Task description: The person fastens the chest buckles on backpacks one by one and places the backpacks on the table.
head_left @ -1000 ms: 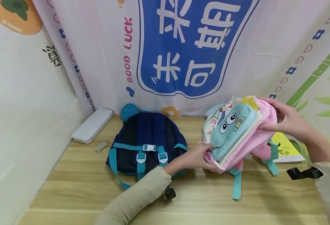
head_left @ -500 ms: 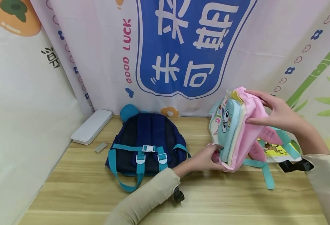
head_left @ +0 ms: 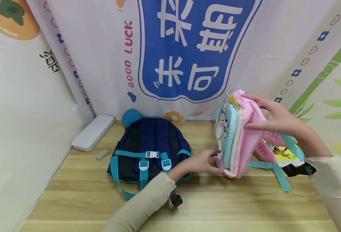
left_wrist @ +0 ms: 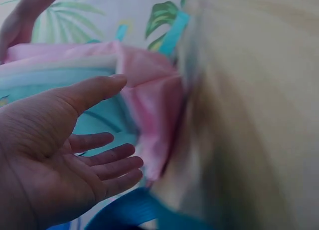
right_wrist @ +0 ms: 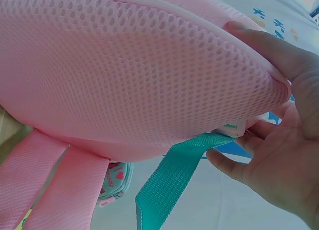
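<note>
A pink backpack [head_left: 247, 151] with a light-blue front pocket stands on the table at the right in the head view, its front turned left. My right hand [head_left: 280, 119] grips its upper end, thumb on one side and fingers on the other. Pink mesh backing [right_wrist: 124, 75] and a teal strap [right_wrist: 174, 175] show in the right wrist view. At the backpack's lower left is my left hand [head_left: 202, 161], fingers spread and loosely extended; whether it touches the fabric I cannot tell. Left of it lies a navy backpack [head_left: 153, 138], straps up.
A white oblong case [head_left: 93, 132] and a small grey block [head_left: 102, 154] lie at the left of the wooden table [head_left: 216, 206]. Behind the pink backpack is a yellow-covered book [head_left: 285, 151], partly hidden. A printed curtain [head_left: 109, 64] hangs at the back.
The pink backpack has turned from showing its face-printed front to showing its pink side, and stands more upright. Both hands turned with it; the left hand's fingers have loosened from its lower corner.
</note>
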Demonstrator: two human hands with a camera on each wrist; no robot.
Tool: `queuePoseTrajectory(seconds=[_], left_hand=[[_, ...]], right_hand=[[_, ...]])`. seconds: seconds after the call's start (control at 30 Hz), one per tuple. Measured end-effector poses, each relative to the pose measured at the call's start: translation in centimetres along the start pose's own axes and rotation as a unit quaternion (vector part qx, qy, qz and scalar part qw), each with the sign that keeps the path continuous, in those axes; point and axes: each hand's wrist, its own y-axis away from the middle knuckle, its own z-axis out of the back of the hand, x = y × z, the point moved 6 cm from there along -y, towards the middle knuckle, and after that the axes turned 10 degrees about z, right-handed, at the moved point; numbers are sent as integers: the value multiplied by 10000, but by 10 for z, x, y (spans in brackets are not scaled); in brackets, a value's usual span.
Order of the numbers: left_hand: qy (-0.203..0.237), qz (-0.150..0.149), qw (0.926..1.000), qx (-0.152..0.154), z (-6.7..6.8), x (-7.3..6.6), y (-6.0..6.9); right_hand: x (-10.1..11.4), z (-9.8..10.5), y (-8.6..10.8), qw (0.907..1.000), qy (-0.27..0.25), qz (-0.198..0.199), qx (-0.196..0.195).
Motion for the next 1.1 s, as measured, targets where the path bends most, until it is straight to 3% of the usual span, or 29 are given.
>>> queuePoseTrajectory(seconds=[0.1,0.23,0.43,0.53,0.63,0.87,1.1], left_hand=[[243,-34,9996,-167,20,-5,6],[600,-219,9952,-740,52,-25,13],[802,-763,9767,-1839,92,-60,19],[748,-1004,9675,-2198,106,-73,19],[696,-1089,9642,-2314,114,-80,16],[579,-998,9700,-2140,120,-84,9],[451,-1205,9681,-2149,123,-89,9]], right_hand=[[4,-2,-2,10000,0,77,9],[9,-4,-5,9996,11,269,7],[16,-12,-12,9981,56,613,-33],[18,-17,-16,9975,-22,707,-16],[19,-22,-19,9971,-64,757,17],[21,-29,-23,9965,-192,809,54],[23,-30,-25,9952,-287,926,91]])
